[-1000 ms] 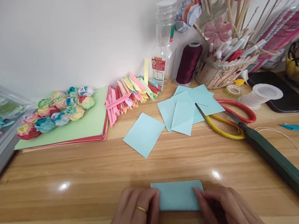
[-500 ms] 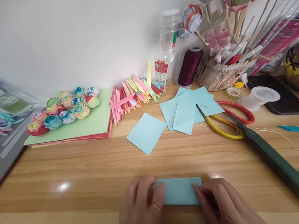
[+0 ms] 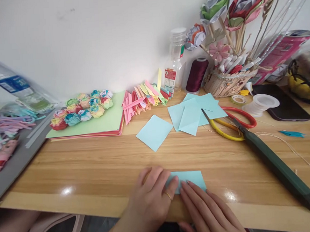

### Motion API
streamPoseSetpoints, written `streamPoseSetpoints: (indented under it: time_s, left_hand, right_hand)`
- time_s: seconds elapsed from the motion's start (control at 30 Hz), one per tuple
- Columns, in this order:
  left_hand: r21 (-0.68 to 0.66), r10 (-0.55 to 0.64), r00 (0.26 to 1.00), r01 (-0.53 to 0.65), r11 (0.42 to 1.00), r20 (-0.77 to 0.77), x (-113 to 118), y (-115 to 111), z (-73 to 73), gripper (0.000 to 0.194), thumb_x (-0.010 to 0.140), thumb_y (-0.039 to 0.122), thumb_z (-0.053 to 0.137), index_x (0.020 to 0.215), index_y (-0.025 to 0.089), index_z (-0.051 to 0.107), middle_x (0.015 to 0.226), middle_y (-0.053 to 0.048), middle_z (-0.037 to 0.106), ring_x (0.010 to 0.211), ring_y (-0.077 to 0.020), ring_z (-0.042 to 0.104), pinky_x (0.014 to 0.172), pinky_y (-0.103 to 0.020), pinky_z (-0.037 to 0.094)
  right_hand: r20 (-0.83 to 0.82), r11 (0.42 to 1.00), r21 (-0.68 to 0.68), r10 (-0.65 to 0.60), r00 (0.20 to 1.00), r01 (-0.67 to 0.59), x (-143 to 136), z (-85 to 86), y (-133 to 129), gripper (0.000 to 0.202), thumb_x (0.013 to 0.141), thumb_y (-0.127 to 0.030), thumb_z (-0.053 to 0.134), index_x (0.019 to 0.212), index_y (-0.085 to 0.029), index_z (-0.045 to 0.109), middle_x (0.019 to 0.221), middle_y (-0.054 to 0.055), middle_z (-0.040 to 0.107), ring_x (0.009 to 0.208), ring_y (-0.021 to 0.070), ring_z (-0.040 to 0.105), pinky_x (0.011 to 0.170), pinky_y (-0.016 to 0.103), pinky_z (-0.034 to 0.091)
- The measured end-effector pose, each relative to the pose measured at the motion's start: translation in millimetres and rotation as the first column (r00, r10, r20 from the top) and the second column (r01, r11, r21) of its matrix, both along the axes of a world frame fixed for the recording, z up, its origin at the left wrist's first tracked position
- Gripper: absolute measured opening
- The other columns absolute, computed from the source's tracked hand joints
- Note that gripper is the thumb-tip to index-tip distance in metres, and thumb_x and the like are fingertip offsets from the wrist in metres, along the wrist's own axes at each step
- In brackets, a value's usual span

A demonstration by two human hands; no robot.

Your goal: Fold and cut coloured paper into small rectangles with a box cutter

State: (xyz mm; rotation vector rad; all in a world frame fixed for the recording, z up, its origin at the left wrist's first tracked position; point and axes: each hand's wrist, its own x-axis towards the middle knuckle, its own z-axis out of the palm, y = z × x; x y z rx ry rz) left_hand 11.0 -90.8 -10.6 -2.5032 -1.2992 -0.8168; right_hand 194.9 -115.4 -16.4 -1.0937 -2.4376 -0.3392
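A light-blue paper (image 3: pixel 191 176), folded into a narrow rectangle, lies flat near the table's front edge. My left hand (image 3: pixel 152 195), with a gold ring on it, holds the paper's left end; its thumb is on the paper and its fingers are curled at that side. Stretched fingers of my right hand (image 3: pixel 211 208) lie flat along the paper's lower edge, pressing on it. Part of that edge is hidden under both hands. Beyond them lie a single blue square of paper (image 3: pixel 154 132) and several overlapping blue sheets (image 3: pixel 190 122).
Scissors (image 3: pixel 239 124) and a dark green long-handled tool (image 3: pixel 279 171) lie at the right. Behind are a purple thread spool (image 3: pixel 197 75), a clear bottle (image 3: pixel 176 62), folded paper strips (image 3: pixel 143 99) and crumpled paper flowers (image 3: pixel 72 118) on green paper (image 3: pixel 113 122). A phone (image 3: pixel 282 103) lies far right.
My right hand has gone from pinching the paper's right end to lying flat along its lower edge. My left hand stays at the left end. The camera view has shifted.
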Motion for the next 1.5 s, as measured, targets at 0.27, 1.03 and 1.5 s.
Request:
streamPoseSetpoints:
  time_s: [0.27, 1.03, 1.5]
  left_hand:
    - [-0.031, -0.110, 0.982, 0.106, 0.994, -0.151, -17.4, -21.8, -2.7, 0.035, 0.095, 0.015, 0.033, 0.115, 0.019, 0.061, 0.123, 0.002, 0.061, 0.118, -0.0173, 0.049, 0.113, -0.039, 0.013]
    - [-0.141, -0.029, 0.993, 0.013, 0.990, -0.116, -64.9, -34.9, -11.2, 0.052, 0.081, -0.004, 0.035, 0.123, 0.020, 0.053, 0.134, -0.009, 0.050, 0.131, -0.0240, 0.036, 0.099, -0.043, 0.037]
    - [-0.169, -0.026, 0.997, 0.014, 0.986, -0.068, -86.7, -44.5, 0.0, 0.047, 0.077, 0.002, 0.044, 0.121, 0.017, 0.053, 0.131, -0.008, 0.053, 0.134, -0.0294, 0.029, 0.100, -0.047, 0.035]
  right_hand:
    - [0.049, 0.996, 0.037, -0.082, 0.995, 0.080, -8.6, -8.3, -8.2, 0.030, 0.089, -0.027, 0.046, 0.114, -0.018, 0.060, 0.119, -0.002, 0.062, 0.102, 0.0118, 0.060, 0.082, 0.026, 0.040]
    - [-0.078, 1.000, 0.009, 0.012, 0.997, -0.011, 24.6, -0.2, 0.5, 0.031, 0.092, -0.030, 0.043, 0.116, -0.016, 0.057, 0.116, 0.002, 0.065, 0.110, 0.0127, 0.055, 0.100, 0.026, 0.030]
    - [-0.098, 0.995, -0.027, 0.092, 0.991, -0.095, -15.9, -16.9, 3.2, 0.049, 0.088, -0.050, 0.045, 0.123, -0.016, 0.053, 0.130, 0.001, 0.054, 0.126, 0.0152, 0.040, 0.112, 0.033, 0.012]
